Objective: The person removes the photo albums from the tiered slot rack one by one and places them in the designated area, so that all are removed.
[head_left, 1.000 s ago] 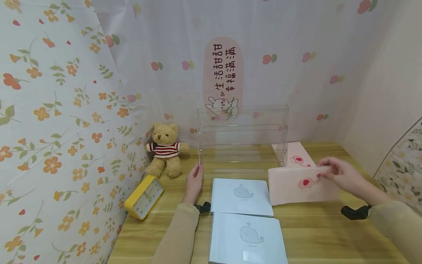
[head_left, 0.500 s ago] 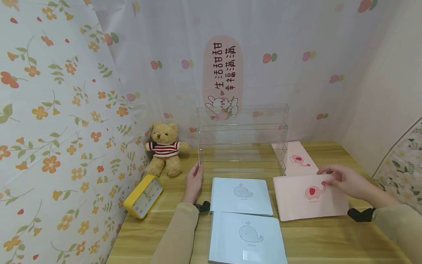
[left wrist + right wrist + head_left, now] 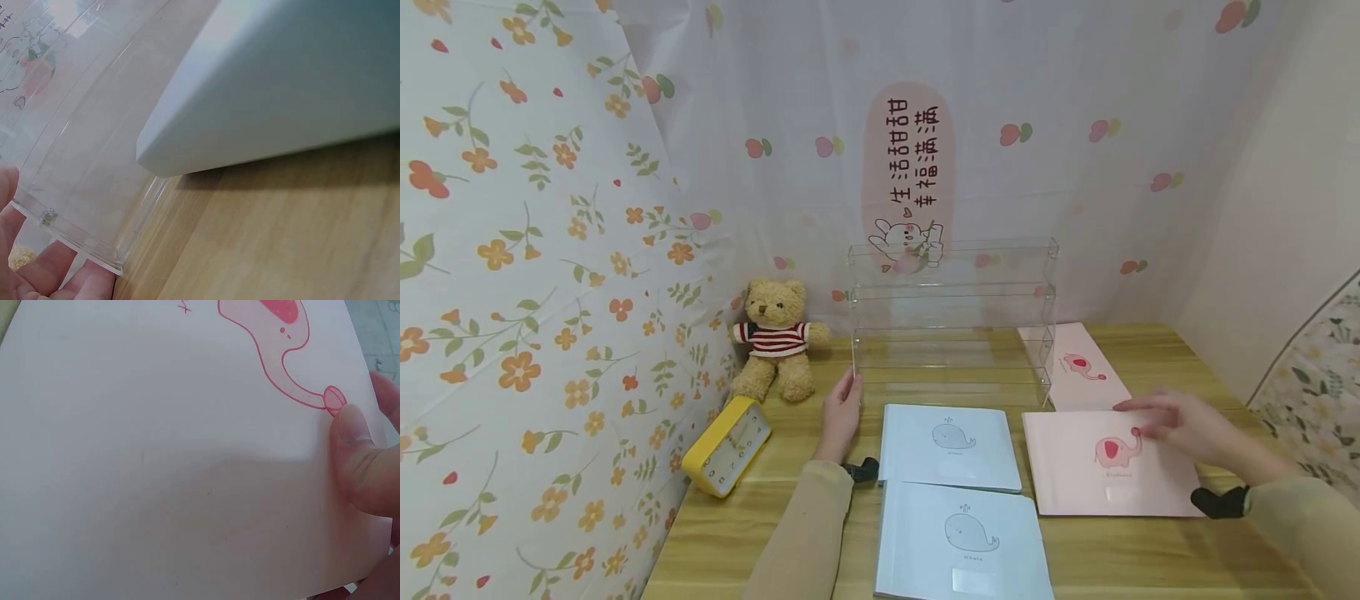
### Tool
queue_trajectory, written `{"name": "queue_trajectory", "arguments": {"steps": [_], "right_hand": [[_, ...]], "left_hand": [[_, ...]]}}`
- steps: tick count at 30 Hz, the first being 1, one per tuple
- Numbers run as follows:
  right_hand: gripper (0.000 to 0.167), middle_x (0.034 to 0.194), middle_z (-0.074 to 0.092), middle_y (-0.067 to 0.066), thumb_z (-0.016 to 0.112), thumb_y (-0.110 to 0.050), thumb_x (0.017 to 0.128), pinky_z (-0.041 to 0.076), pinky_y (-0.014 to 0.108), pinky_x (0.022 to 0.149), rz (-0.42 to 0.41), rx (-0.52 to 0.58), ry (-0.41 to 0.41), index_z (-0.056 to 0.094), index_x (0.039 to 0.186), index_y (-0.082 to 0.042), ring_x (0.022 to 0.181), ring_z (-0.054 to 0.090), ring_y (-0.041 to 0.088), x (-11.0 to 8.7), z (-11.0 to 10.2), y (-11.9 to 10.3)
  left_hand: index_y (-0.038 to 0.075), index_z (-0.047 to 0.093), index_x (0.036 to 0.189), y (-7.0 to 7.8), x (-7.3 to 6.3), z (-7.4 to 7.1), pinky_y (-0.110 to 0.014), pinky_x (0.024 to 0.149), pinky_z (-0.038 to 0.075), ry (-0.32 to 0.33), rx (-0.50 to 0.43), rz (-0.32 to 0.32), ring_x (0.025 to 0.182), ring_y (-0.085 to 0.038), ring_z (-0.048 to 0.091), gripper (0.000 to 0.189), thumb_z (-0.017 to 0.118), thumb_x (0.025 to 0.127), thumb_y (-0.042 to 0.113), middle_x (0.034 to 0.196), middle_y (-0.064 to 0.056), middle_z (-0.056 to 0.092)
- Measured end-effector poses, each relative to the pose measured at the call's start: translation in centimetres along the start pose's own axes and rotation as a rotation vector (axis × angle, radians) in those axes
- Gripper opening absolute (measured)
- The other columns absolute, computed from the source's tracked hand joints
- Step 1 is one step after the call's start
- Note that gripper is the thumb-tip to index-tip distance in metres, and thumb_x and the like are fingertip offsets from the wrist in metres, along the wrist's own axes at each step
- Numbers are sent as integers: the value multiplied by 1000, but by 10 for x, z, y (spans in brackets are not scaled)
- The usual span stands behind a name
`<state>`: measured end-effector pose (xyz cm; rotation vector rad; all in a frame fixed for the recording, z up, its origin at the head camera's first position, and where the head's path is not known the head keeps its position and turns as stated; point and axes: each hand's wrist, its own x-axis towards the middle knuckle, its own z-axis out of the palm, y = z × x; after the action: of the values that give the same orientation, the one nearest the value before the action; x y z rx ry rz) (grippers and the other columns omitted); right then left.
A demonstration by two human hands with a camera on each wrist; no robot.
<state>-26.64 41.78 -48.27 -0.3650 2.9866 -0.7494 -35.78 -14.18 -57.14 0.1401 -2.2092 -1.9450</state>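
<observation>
My right hand pinches the far right edge of a pink book with an elephant drawn on its cover. In the right wrist view, the thumb presses the front of the pink book and the fingers go behind its edge. It lies low over the table, right of the blue books; whether it touches the wood I cannot tell. My left hand holds the left side edge of a clear tiered rack. Up close, thumb and fingers stand on either side of the clear rack's edge.
Two light blue whale books lie one before the other ahead of the rack. Another pink elephant book lies behind, right of the rack. A teddy bear and a yellow alarm clock stand at left. A patterned curtain hangs behind.
My right hand has brought the pink book toward me and slightly right, and its cover has tipped from steep to nearly flat. The left hand keeps its hold on the rack.
</observation>
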Motion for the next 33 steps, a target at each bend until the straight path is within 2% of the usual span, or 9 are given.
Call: {"name": "queue_trajectory", "arguments": {"steps": [3,5,7,10,14,17,21,27,33], "right_hand": [[37,120,73,13,86,-10,92,50,30,81,-15,-12,0,82,128,-20,106,65,30,0,4,2],[37,118,72,11,87,-11,92,49,28,80,-22,-12,-5,83,127,-19,106,65,29,0,7,4],[35,122,73,14,86,-11,92,52,33,83,-14,-7,-20,83,126,-20,110,67,37,0,10,6],[31,127,74,20,85,-10,93,57,47,88,-5,5,-39,84,123,-19,119,66,49,-1,15,10],[27,130,75,21,84,-8,94,60,62,92,-13,16,-47,84,120,-18,124,66,53,-2,21,13],[26,131,75,21,84,-9,95,57,71,95,-8,23,-49,83,120,-17,126,65,56,-3,25,13],[27,132,75,22,83,-9,95,52,76,97,20,34,-50,83,121,-17,128,62,59,-3,30,14],[25,141,70,28,81,-20,99,49,81,99,123,2,-95,82,124,-23,134,56,64,-2,40,20],[24,137,70,34,84,-20,96,49,83,97,116,-68,-73,80,120,-24,128,59,66,0,51,24]], "left_hand": [[16,61,159,0,0,0,-54,130,44,2,-1,-1,156,-33,53,51,64,113,38,163,-11,61],[17,62,159,1,0,0,-54,130,44,2,-3,-5,155,-33,54,50,64,113,37,163,-11,61],[17,62,158,0,0,0,-55,129,44,5,0,-8,155,-34,55,49,64,113,37,162,-11,62],[17,62,158,-2,1,1,-55,129,44,5,2,-9,155,-34,55,48,63,114,36,162,-11,62],[18,62,159,-5,3,2,-56,130,43,1,0,-3,155,-35,54,48,63,114,36,163,-11,61],[19,62,159,-6,4,1,-56,130,43,-1,-5,-7,156,-34,53,48,63,114,36,163,-11,61],[19,61,159,-6,4,1,-56,130,43,-2,-11,-8,155,-35,53,48,63,114,35,163,-11,61],[19,60,160,-5,3,1,-56,129,43,-4,-11,-11,155,-35,54,49,63,114,35,163,-11,61],[20,61,160,-4,3,1,-56,130,43,-5,-1,-19,156,-35,53,50,62,114,39,163,-11,61]]}}
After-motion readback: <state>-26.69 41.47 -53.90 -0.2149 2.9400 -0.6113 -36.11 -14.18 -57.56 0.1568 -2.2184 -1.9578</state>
